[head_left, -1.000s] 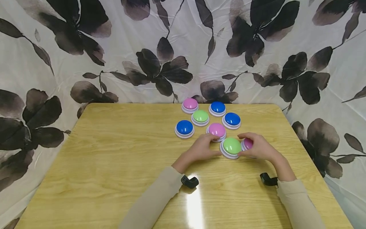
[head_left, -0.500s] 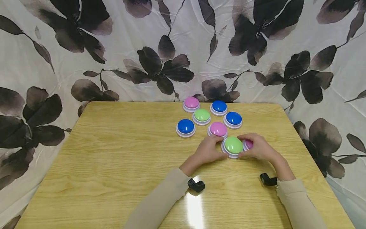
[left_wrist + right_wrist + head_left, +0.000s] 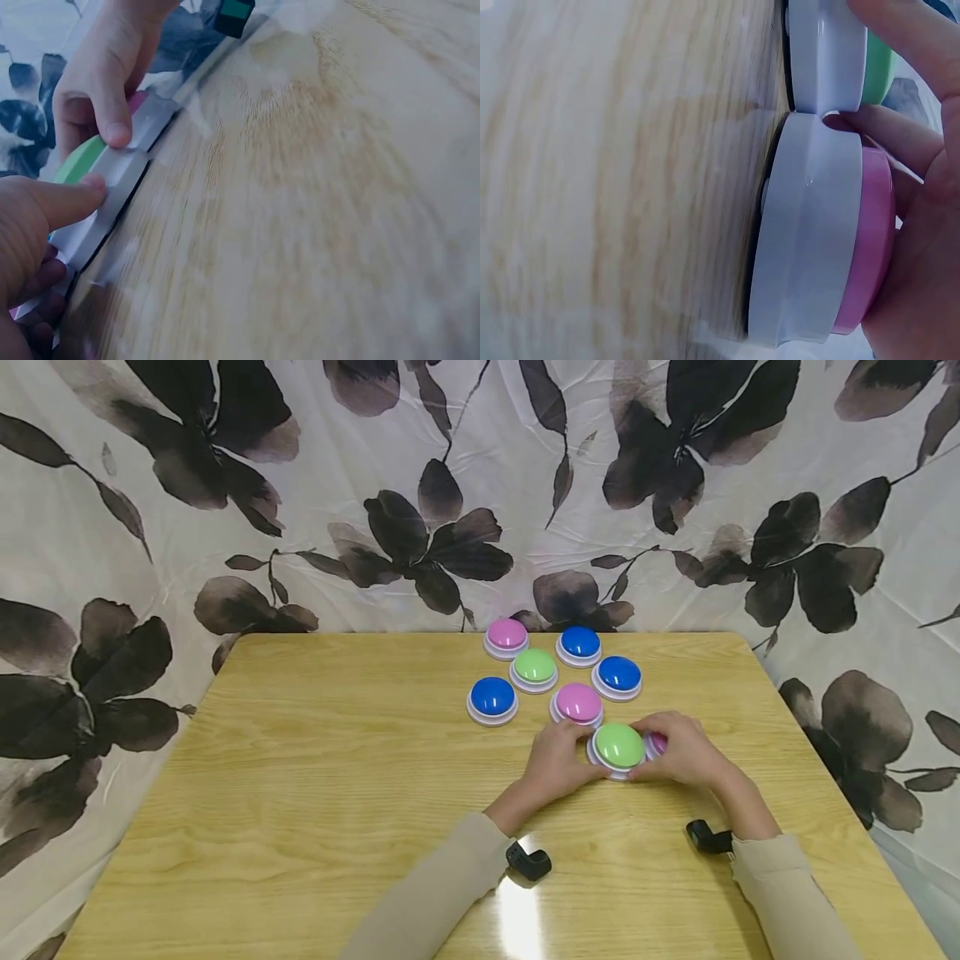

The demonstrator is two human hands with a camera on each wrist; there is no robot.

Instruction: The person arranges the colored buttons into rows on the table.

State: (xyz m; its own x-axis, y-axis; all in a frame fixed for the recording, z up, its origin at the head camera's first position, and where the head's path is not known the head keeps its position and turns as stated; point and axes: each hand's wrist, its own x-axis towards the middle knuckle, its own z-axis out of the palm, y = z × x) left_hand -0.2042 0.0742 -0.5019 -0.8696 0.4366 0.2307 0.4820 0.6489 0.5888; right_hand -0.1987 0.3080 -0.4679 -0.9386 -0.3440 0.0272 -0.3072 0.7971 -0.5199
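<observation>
A green push button [image 3: 619, 745] with a white base sits on the table between my two hands. My left hand [image 3: 557, 764] holds its left side, thumb at the near edge of the base in the left wrist view. On the other side my right hand [image 3: 682, 750] holds the same button, with its thumb at the near edge. Under the right palm is a pink button [image 3: 874, 240], partly hidden in the head view; its white base meets the green button's base. Another pink button [image 3: 579, 702] stands just behind, near my left fingers.
Behind the hands stand more buttons: a left blue one [image 3: 492, 697], a right blue one [image 3: 619, 674], a back blue one [image 3: 580, 642], a green one [image 3: 535, 666] and a pink one [image 3: 506, 634]. A floral cloth [image 3: 315, 468] hangs behind the wooden table [image 3: 300, 793].
My left hand has moved right, closer around the green button. The right hand stays about where it was on that button. The whole head view has shifted slightly.
</observation>
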